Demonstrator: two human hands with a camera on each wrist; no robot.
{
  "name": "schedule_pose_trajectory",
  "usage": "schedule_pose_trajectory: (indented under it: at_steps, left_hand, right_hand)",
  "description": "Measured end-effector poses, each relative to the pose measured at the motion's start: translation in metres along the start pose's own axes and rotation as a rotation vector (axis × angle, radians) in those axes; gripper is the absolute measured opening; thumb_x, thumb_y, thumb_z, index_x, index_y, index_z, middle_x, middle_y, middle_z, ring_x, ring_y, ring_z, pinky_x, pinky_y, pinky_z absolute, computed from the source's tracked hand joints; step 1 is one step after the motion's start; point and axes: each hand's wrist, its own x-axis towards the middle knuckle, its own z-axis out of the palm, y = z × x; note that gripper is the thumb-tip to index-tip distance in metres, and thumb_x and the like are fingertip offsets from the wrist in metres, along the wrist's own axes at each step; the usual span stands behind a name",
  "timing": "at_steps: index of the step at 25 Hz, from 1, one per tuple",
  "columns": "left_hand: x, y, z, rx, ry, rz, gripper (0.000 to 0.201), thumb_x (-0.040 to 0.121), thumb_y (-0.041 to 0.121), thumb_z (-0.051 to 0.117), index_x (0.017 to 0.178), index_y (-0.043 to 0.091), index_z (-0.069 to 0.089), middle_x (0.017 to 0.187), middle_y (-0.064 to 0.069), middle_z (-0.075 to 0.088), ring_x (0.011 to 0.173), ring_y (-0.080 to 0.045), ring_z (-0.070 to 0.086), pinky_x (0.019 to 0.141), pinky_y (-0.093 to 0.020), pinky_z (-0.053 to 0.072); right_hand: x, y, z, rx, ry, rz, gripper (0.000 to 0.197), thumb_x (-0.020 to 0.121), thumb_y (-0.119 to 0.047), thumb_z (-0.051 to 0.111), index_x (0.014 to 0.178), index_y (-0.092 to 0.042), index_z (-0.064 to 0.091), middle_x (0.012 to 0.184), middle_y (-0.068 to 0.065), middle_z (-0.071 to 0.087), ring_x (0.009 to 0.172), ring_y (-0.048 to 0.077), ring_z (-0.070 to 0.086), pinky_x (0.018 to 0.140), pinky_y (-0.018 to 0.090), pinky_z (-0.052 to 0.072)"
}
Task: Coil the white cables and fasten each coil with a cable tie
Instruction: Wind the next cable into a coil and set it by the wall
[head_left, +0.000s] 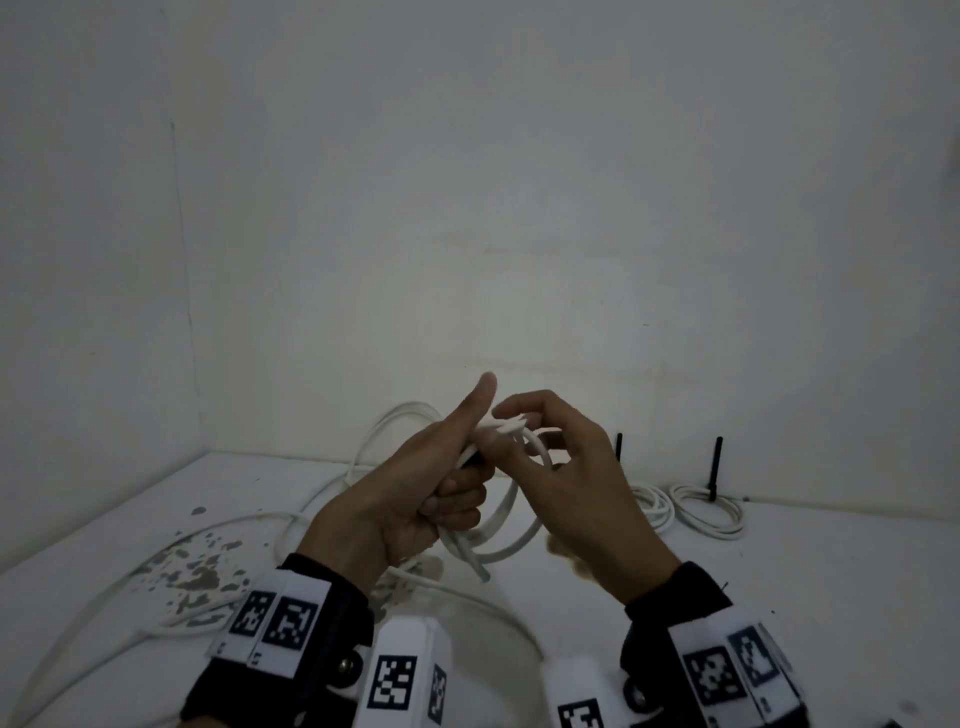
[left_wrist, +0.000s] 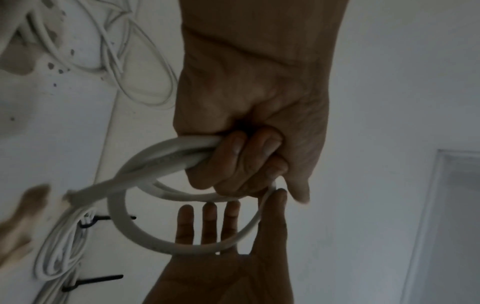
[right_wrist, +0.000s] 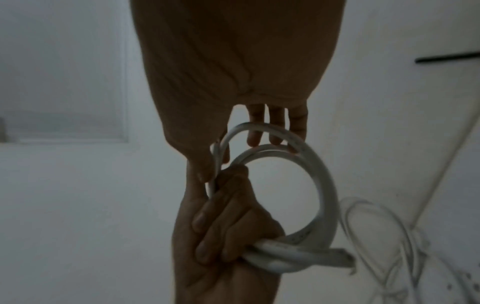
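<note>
My left hand grips a small coil of white cable in its fist, thumb pointing up, and holds it above the table. The left wrist view shows the fingers curled round the bundled turns of the coil, with a cut end sticking out. My right hand pinches a strand of the same white cable at the top of the coil, beside my left thumb. In the right wrist view the thumb presses that strand, the other fingers lie straight behind the coil.
Two tied coils lie at the back right, each with a black cable tie standing up. Loose white cable sprawls over the stained white table on the left. Walls close the back and left.
</note>
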Motion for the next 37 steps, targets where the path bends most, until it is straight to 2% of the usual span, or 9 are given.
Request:
schedule_pose_trajectory:
  at_steps: [3,6,11,18,23,27,30,33,37]
  left_hand:
    - [-0.002,-0.001,-0.003,-0.042,-0.062,-0.037,0.037,0.081,0.039,0.06,0.048,0.022,0.059,0.035,0.007,0.023,0.025,-0.003,0.016,0.039,-0.021,0.006]
    - [-0.001,-0.002,-0.009,-0.171,-0.148,-0.056,0.019,0.074,0.025,0.058,0.06,0.013,0.056,0.039,0.005,0.029,0.024,-0.003,0.019,0.036,-0.017,0.01]
    - [0.012,-0.008,0.0,0.033,0.01,-0.007,0.023,0.088,0.012,0.039,0.066,0.016,0.034,0.051,0.004,0.025,0.034,-0.007,0.017,0.04,-0.022,0.019]
    - [0.016,-0.011,0.008,0.101,0.038,0.008,0.017,0.086,0.011,0.039,0.071,0.017,0.035,0.06,0.001,0.022,0.043,-0.011,0.019,0.044,-0.023,0.025]
    - [0.023,-0.018,0.012,0.216,0.163,0.031,0.007,0.087,0.004,0.042,0.083,0.01,0.043,0.056,0.002,0.039,0.047,-0.012,0.037,0.051,-0.028,0.036]
    - [0.024,-0.017,0.016,0.192,0.166,0.057,0.008,0.09,0.005,0.044,0.088,0.011,0.048,0.055,0.003,0.04,0.048,-0.011,0.039,0.053,-0.028,0.036]
    - [0.022,-0.015,0.015,0.183,0.183,0.089,0.011,0.091,0.003,0.041,0.084,0.011,0.047,0.058,0.001,0.038,0.048,-0.012,0.034,0.051,-0.027,0.032]
    - [0.019,-0.011,0.012,0.151,0.216,0.126,0.011,0.083,0.002,0.042,0.08,0.012,0.045,0.065,-0.002,0.041,0.048,-0.012,0.032,0.049,-0.026,0.027]
    - [0.013,-0.007,0.012,0.128,0.114,0.149,0.007,0.068,0.022,0.046,0.067,0.017,0.051,0.057,0.002,0.04,0.048,-0.01,0.031,0.049,-0.025,0.027]
  right_hand:
    - [0.004,0.0,-0.002,0.256,-0.105,0.213,0.032,0.08,-0.033,0.08,0.107,-0.031,0.063,0.112,0.005,0.066,0.102,0.015,0.063,0.082,0.03,0.049]
    - [0.008,0.001,-0.01,0.379,-0.243,0.302,0.032,0.08,-0.024,0.08,0.108,-0.016,0.07,0.089,0.009,0.069,0.081,0.018,0.062,0.075,0.037,0.049]
    - [0.011,0.005,-0.014,0.362,-0.014,0.249,0.016,0.08,-0.002,0.077,0.096,-0.007,0.076,0.06,-0.002,0.061,0.052,0.012,0.051,0.054,0.03,0.045]
    - [0.008,0.01,-0.017,0.295,0.096,0.22,0.018,0.074,-0.007,0.085,0.087,-0.005,0.072,0.059,0.008,0.062,0.049,0.021,0.045,0.047,0.029,0.041]
    - [0.004,0.009,-0.008,0.108,0.233,0.146,0.013,0.078,-0.011,0.081,0.081,-0.014,0.069,0.064,0.014,0.068,0.043,0.022,0.057,0.04,0.023,0.045]
    - [0.005,0.015,-0.005,0.072,0.362,0.108,0.018,0.079,-0.005,0.075,0.073,-0.013,0.061,0.061,0.014,0.066,0.053,0.035,0.064,0.043,0.032,0.055]
    - [0.004,0.003,-0.01,0.128,0.2,0.134,0.014,0.082,-0.007,0.073,0.085,-0.016,0.063,0.072,0.016,0.069,0.056,0.024,0.063,0.054,0.038,0.061]
    - [0.01,-0.007,-0.021,0.394,-0.02,0.343,0.02,0.088,-0.023,0.069,0.106,-0.014,0.065,0.089,0.016,0.071,0.07,0.023,0.066,0.072,0.047,0.06]
    - [0.009,-0.002,-0.016,0.333,-0.101,0.396,0.035,0.096,-0.041,0.06,0.092,-0.01,0.076,0.078,0.01,0.072,0.062,0.024,0.065,0.066,0.038,0.054]
